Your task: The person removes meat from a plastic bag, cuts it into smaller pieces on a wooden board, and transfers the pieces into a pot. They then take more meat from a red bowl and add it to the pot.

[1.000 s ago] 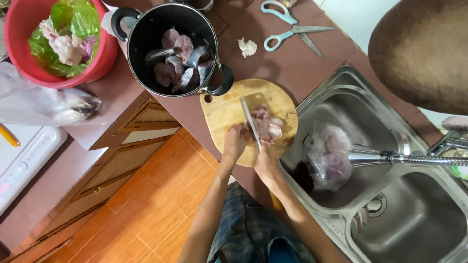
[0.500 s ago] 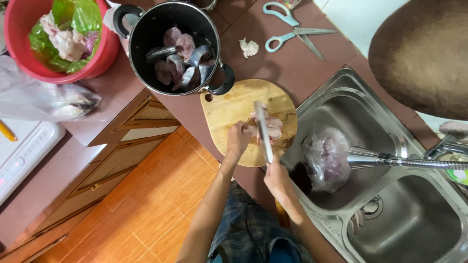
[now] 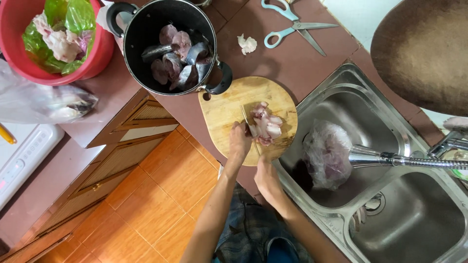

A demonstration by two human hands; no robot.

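Fish pieces (image 3: 265, 127) are lain on round wooden board (image 3: 229, 109), just beyond left fingertips | left hand (image 3: 240, 142) is curled, steadying | right hand (image 3: 265, 178) is closed round knife (image 3: 249, 127) | pot (image 3: 170, 44) is part-filled with cut slices; board portion uncut.

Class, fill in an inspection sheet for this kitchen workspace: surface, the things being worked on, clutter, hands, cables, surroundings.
Surface: reddish-brown counter with a round wooden cutting board by the sink.
Job's things: pale pink fish pieces on the board; knife blade beside them.
Clutter: black pot holding cut fish, red bowl lined with a green bag, blue-handled scissors, a plastic bag in the sink.
Hands: left hand on the board by the fish; right hand on the knife handle.
Cables: nothing seen.
Surroundings: double steel sink, tap, wooden drawers, orange tiled floor.
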